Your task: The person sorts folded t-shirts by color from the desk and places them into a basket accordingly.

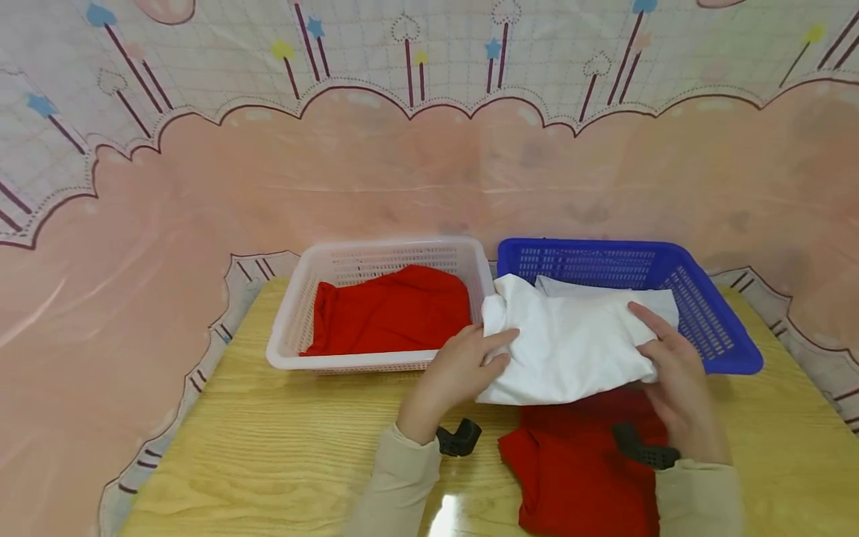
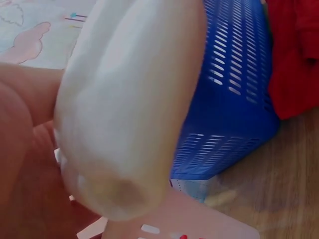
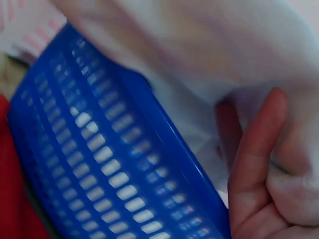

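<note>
A folded white cloth (image 1: 570, 347) is held up between both hands at the front of the blue basket (image 1: 728, 328). My left hand (image 1: 463, 369) grips its left end; in the left wrist view the rolled white edge fills much of the picture. On the right end, my right hand (image 1: 678, 373) pinches the cloth, with finger and thumb also seen in the right wrist view. Behind it, another white cloth (image 1: 607, 292) lies inside the blue basket. Below the held cloth, a red cloth (image 1: 590, 466) is spread on the table, partly covered by the right forearm.
To the left stands a white basket (image 1: 295, 328) with a red cloth (image 1: 396, 313) in it, close beside the blue one. Both baskets rest on the wooden table (image 1: 282, 447). A patterned curtain (image 1: 376, 171) hangs behind the table.
</note>
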`<state>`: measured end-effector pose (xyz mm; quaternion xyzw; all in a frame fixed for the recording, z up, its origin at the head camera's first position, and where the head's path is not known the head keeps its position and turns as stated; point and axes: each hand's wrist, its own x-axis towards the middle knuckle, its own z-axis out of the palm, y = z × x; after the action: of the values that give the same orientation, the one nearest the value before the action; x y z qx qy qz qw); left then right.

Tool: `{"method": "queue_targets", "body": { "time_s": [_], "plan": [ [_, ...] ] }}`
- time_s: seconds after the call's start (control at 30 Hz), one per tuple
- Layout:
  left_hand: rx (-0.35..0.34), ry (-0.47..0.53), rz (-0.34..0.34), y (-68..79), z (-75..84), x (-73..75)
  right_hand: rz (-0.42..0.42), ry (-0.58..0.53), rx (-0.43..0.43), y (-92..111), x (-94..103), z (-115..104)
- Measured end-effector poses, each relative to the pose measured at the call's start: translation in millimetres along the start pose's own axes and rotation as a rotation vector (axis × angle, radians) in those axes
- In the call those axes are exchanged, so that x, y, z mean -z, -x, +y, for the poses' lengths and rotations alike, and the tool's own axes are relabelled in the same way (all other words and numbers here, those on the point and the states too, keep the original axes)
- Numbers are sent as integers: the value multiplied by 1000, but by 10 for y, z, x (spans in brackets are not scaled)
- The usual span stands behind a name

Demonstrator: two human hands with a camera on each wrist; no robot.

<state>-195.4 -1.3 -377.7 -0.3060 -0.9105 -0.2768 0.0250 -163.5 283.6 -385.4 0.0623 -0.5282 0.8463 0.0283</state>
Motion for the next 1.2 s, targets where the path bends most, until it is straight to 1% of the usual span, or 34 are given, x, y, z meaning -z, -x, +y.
{"method": "queue_targets", "body": {
  "time_s": [0.1, 0.2, 0.33, 0.43, 0.5, 0.53, 0.6, 0.67, 0.77, 0.83, 0.9, 1.03, 1.2],
  "plan": [
    [-6, -51, 6, 0, 14, -29, 5, 95, -35, -9, 37, -63],
    [-5, -96, 35, 4, 24, -48, 8, 165, -90, -36, 59, -120],
    [-3, -126, 68, -20, 69, -109, 3, 265, -179, -65, 97, -179],
    [-4, -131, 86, -40, 114, -162, 1, 395, -221, -74, 131, -196],
    [-3, -114, 106, -53, 134, -189, -6, 537, -232, -76, 154, -199],
    [1, -92, 120, -59, 140, -197, 5, 602, -250, -79, 160, -200],
    [6, -23, 157, -74, 145, -200, 4, 725, -261, -88, 169, -200],
    [6, 62, 197, -90, 141, -195, -17, 807, -249, -102, 174, -207],
    [3, 158, 241, -106, 128, -164, -49, 860, -200, -118, 171, -229],
    [4, 187, 255, -108, 121, -144, -60, 882, -172, -128, 161, -241],
    [-1, 201, 262, -108, 119, -128, -45, 889, -172, -137, 147, -250],
    [6, 243, 242, -104, 127, -111, 28, 886, -198, -146, 120, -257],
    [5, 239, 183, -99, 142, -105, 114, 855, -184, -144, 114, -238]
  ]
}}
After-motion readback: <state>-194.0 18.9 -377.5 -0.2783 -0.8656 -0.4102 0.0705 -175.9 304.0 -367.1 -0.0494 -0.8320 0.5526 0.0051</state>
